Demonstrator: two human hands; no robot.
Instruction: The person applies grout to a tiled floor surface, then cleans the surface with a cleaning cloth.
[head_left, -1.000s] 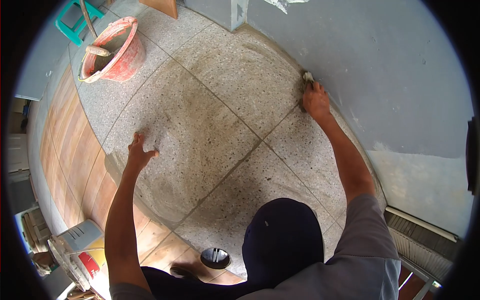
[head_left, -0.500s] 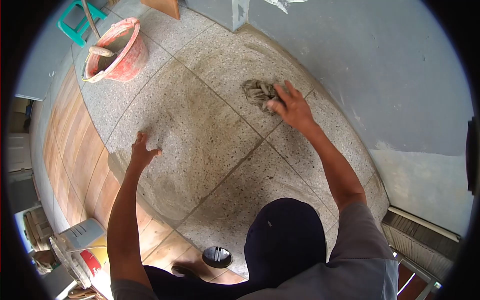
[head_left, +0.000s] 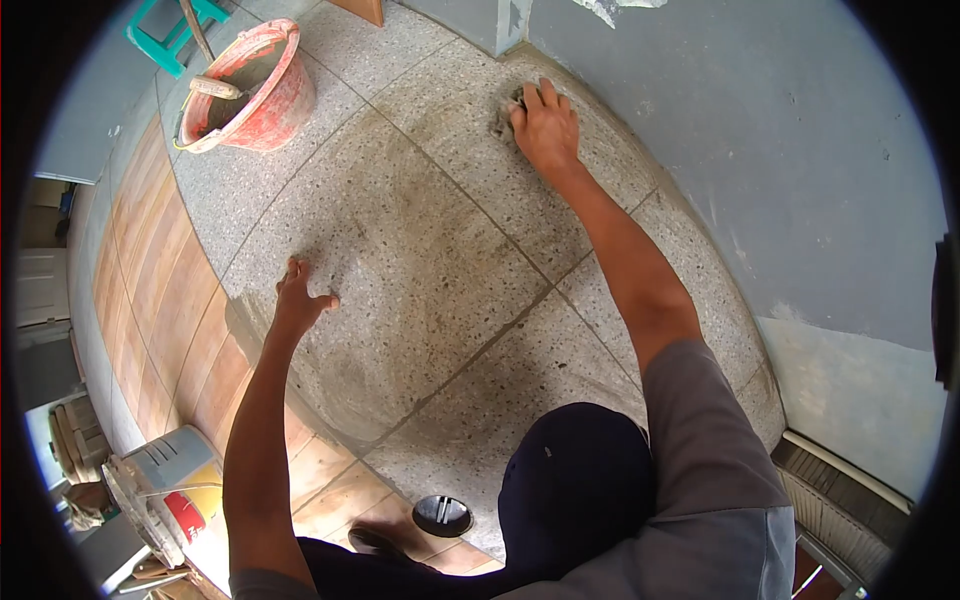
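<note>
My right hand (head_left: 548, 128) presses a grey, crumpled rag (head_left: 505, 120) against the speckled floor tile, its fingers curled over the cloth. Most of the rag is hidden beneath that hand. On the left, my left hand (head_left: 302, 298) is propped on the speckled tiled floor (head_left: 430, 300), thumb and fingers apart, with nothing in it. Brownish-grey smears cover the tiles between both hands, and grey material fills the joint lines.
A red bucket (head_left: 275, 105) holds grey mix and a trowel (head_left: 215, 88). Behind it stands a green stool (head_left: 170, 45). A grey wall (head_left: 740, 150) borders the right. A pail (head_left: 185, 480) and a round black object (head_left: 442, 515) are near me.
My right hand has moved forward and slightly left with the rag, and its fingers now cover more of it. My left hand stays planted; the view has shifted slightly.
</note>
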